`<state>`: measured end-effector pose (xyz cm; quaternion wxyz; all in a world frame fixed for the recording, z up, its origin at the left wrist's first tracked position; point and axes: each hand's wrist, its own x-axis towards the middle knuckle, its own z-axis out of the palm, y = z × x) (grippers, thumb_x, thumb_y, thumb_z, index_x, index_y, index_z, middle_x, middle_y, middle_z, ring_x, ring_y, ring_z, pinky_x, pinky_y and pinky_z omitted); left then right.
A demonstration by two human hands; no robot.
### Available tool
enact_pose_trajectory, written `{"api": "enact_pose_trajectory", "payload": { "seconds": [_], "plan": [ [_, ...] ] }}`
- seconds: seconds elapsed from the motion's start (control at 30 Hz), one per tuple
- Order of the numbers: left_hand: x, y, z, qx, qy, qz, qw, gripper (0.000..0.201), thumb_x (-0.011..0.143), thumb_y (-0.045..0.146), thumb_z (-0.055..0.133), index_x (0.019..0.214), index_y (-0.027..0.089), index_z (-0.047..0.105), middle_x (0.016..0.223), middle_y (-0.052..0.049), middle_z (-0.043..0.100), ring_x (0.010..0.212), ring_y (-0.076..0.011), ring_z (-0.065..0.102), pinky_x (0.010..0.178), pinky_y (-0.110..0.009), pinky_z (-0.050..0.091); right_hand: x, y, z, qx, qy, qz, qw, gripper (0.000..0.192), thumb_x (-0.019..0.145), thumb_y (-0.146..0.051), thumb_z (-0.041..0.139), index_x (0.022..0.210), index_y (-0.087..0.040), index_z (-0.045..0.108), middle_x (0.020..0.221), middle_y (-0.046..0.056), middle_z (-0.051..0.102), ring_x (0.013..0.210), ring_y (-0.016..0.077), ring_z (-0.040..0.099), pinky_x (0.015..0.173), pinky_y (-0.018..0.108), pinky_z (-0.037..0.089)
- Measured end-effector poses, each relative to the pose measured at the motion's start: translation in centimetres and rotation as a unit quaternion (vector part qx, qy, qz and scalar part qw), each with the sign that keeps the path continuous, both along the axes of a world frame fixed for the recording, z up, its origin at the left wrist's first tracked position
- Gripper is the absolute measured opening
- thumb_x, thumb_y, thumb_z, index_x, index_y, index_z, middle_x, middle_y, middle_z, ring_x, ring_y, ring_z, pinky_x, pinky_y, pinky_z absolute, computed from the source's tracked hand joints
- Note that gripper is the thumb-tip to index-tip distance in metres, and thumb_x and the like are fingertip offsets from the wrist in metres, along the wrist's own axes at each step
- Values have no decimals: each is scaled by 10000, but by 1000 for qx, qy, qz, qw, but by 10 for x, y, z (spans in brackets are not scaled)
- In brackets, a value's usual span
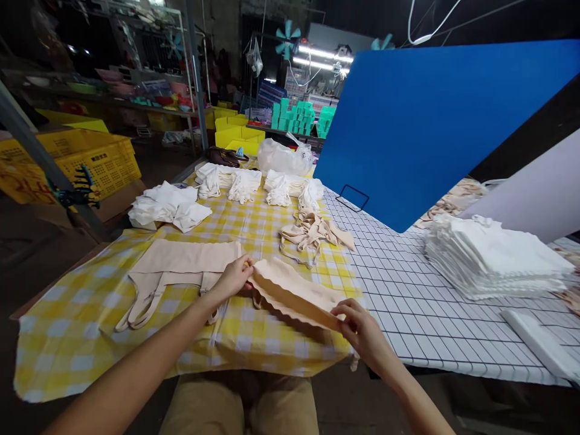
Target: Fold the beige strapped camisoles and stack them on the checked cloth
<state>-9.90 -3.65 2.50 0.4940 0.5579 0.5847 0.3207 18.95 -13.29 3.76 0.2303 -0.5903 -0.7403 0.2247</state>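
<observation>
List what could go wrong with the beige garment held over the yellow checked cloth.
1. The beige garment is pinched only at its ends by the left hand and right hand; its wavy edge may sag or fold unevenly.
2. It hangs near the table's front edge, so it might slip off.
3. It could disturb the flat beige piece nearby.

No legible text, label, brand, number or sign found. Checked: the yellow perforated plastic crates (90, 160) at the left edge of the frame carry faint reddish marks on the front wall, too blurred and dim to read as characters. The large plain blue board (435, 121) at upper right bears no print. The stacked teal plastic bins (299, 116) at top centre are too small and distant to show any lettering. The yellow-and-white checked tablecloth (254, 229) shows pattern only.
</observation>
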Motion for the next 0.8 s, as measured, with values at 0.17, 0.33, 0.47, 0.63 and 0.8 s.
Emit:
{"api": "enact_pose_trajectory", "payload": {
  "seconds": [0.17,0.33,0.47,0.63,0.8],
  "plan": [
    [-2,-9,-15,-59,-106,46,992,125,722,230,534,770,199,423,551,76,491,442,-86,543,466,-198,471,-16,-19,0,-118,-22,100,988,140,796,-196,471,818,-200,609,908,35,536,574,92,497,552,239,422],
    [-4,-9,-20,-53,-168,48,983,137,656,249,597,721,153,526,640,28,566,556,-85,567,556,-198,475,-24,-1,14,-114,-17,116,987,170,830,-187,449,860,-203,615,903,38,572,655,123,538,605,256,438],
    [3,-9,-16,-13,-113,41,993,160,667,301,550,722,152,544,636,19,563,562,-102,553,554,-214,454,-47,36,21,-29,-11,109,994,235,827,-131,420,953,-203,606,1001,67,585,806,170,583,701,300,459],
    [18,-15,9,236,49,-21,970,96,723,201,441,799,188,498,699,27,546,605,-107,519,580,-213,408,-95,85,31,63,-11,201,978,480,768,-44,470,1212,-224,485,1249,81,511,1148,225,465,903,360,396],
    [23,-13,41,328,61,-35,942,164,775,209,455,938,203,447,690,39,507,631,-112,519,608,-215,406,-114,112,55,25,-16,257,966,117,779,-146,547,877,-159,610,778,24,637,701,155,576,635,252,426]
  ]
}}
